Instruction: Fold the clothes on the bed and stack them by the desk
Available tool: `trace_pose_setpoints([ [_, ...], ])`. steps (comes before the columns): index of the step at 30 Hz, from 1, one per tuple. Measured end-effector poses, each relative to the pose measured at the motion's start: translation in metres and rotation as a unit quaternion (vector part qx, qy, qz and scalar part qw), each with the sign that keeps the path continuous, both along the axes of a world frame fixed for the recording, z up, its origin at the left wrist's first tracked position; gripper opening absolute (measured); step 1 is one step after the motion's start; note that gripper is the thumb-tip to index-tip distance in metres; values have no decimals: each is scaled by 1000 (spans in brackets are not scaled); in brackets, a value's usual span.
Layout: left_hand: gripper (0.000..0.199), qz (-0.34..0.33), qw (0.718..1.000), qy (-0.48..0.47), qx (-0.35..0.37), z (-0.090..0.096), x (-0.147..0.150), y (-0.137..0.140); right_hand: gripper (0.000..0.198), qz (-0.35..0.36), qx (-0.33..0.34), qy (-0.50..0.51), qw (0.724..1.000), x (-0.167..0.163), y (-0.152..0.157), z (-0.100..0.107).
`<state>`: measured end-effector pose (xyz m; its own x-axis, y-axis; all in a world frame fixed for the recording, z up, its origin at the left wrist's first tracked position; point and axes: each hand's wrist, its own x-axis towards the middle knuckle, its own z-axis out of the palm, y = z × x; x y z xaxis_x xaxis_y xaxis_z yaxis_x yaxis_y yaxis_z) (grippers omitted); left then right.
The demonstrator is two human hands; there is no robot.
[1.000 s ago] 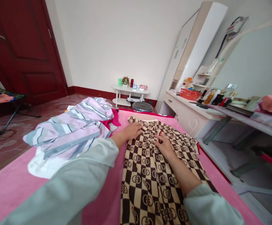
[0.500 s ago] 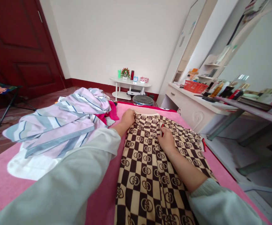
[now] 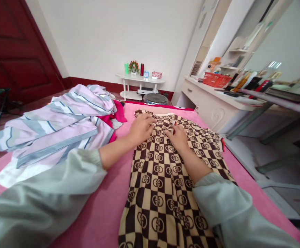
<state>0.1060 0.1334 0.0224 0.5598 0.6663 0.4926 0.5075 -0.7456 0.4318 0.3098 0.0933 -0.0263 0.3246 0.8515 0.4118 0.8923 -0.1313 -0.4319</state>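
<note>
A brown-and-cream checkered dress (image 3: 158, 182) with a ring-like print lies spread on the pink bed cover (image 3: 93, 206), its neckline at the far end. My left hand (image 3: 141, 128) rests on its upper left part near the shoulder, fingers apart and holding nothing. Just right of the neckline's middle, my right hand (image 3: 178, 137) lies on the fabric beside a small red-and-black trim. Its thumb points left, away from the other fingers, which are partly hidden. A short sleeve with a red edge (image 3: 222, 144) sticks out on the right.
A heap of striped clothes (image 3: 62, 127) lies on the bed's left side, with a crimson cloth (image 3: 120, 112) beside it. Beyond the bed stands a low white table (image 3: 139, 78). At right are a dressing table (image 3: 214, 100) with a red basket (image 3: 215, 80) and metal-legged furniture.
My left hand has let go of the dress's left shoulder edge and moved inward onto the fabric. The left sleeve part now shows beyond it. My right hand has shifted slightly toward the neckline.
</note>
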Motion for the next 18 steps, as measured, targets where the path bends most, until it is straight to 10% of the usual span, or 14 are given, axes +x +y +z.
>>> trace_pose_setpoints([
  [6,33,-350,915,155,-127,14,-15,-124,45,-7,-6,-16,1000,-2,-2,-2],
  [10,4,-350,919,150,-98,6,-10,-151,40,19,-1,-12,1000,1,-1,-2],
  [18,11,-305,939,44,-152,1,-2,-160,53,10,6,-13,1000,-2,-4,6],
])
